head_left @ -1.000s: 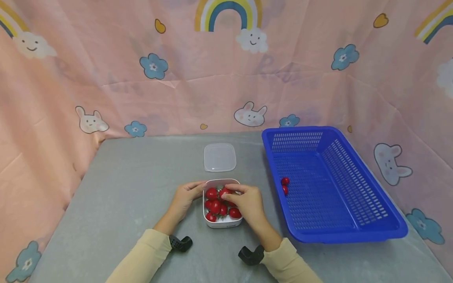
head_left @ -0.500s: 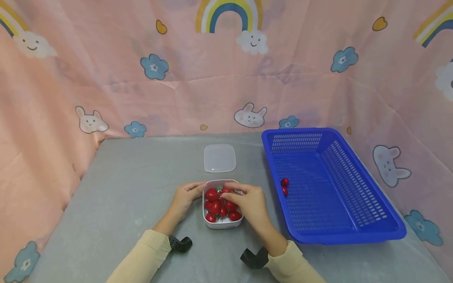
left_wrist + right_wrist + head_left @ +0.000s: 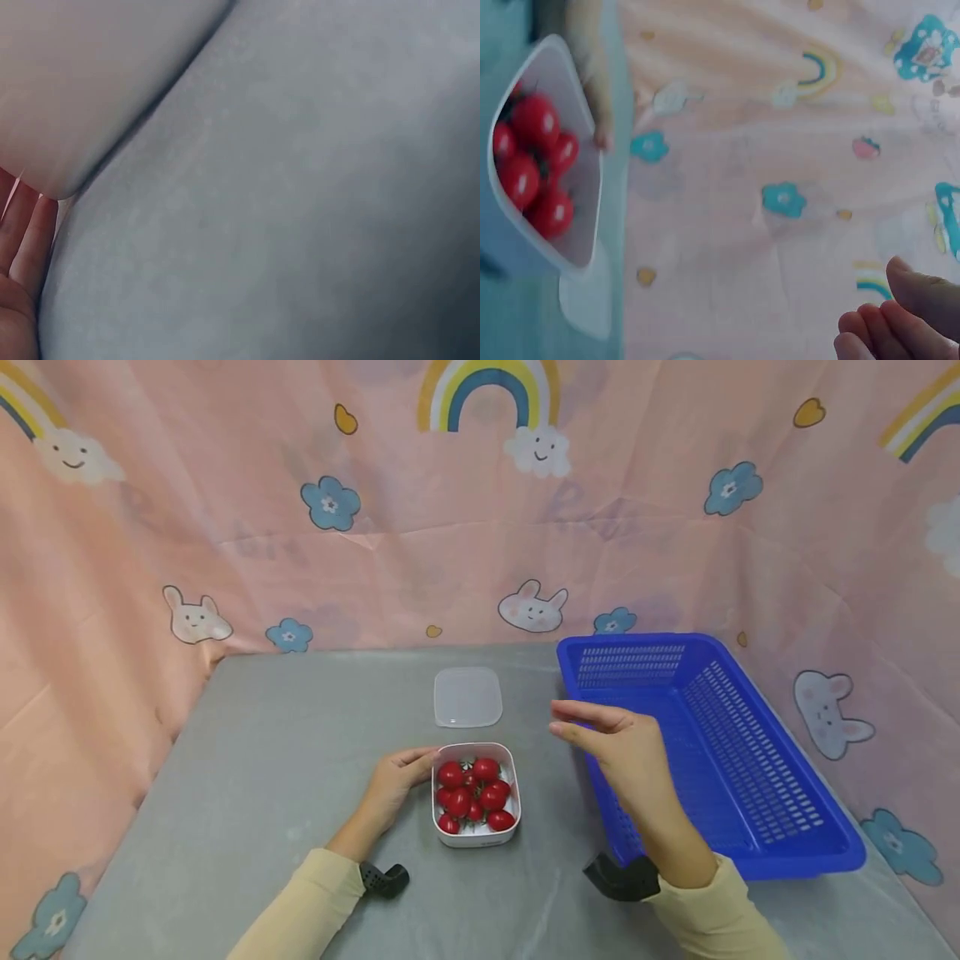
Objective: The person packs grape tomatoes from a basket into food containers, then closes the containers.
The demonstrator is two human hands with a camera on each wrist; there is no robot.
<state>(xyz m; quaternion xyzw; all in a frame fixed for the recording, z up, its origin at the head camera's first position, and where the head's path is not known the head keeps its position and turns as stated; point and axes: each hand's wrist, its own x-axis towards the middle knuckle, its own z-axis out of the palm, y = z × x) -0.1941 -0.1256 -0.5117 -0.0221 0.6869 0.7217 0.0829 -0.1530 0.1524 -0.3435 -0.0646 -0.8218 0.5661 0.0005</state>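
A small white square plastic box (image 3: 475,841) stands on the table with several red cherry tomatoes (image 3: 459,802) in it. My left hand (image 3: 390,785) touches its far left corner; in the left wrist view the straight fingers (image 3: 34,240) lie against the wall. My right hand (image 3: 622,752) is raised to the right of the box, overlapping the left rim of a blue plastic basket (image 3: 720,727) in the head view. Its thumb and fingers are held apart with nothing between them. The hand and forearm hide part of the basket's left side.
A clear square lid (image 3: 468,697) lies flat on the grey table (image 3: 300,727) just behind the box. The basket's raised rim stands along the right. A pink printed curtain (image 3: 420,527) encloses the back and sides.
My right hand has left the tomatoes in the box and moved right and up toward the basket, passing in front of the two tomatoes seen there earlier. My left hand has stayed put.
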